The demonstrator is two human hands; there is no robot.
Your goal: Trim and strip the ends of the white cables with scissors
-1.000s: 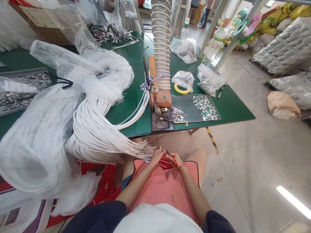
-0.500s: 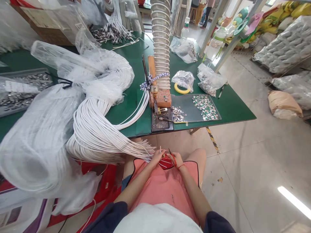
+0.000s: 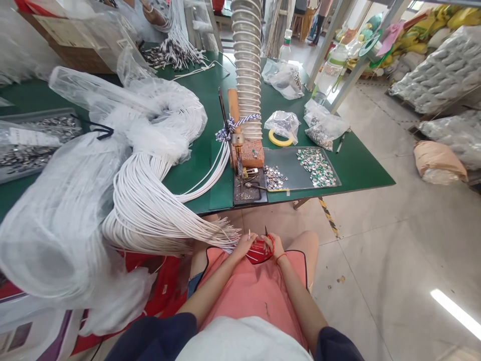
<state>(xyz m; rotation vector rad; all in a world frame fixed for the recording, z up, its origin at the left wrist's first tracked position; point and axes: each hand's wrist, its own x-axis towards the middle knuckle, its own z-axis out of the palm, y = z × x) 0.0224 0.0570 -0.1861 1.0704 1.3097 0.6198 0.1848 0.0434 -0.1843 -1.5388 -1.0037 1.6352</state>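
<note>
The fingers hide much of the red item, whose exact kind is too small to tell.

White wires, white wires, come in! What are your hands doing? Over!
Left hand pinching a white wire end. Right hand gripping red-handled cutters. White cable bundle alongside, clear plastic sheeting around it.

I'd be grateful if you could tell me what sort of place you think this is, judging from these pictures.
This is probably a small cable or wire assembly workshop. The white cable bundles heaped on the green workbench, the tray of small metal parts and the small bench press all point that way.
</note>
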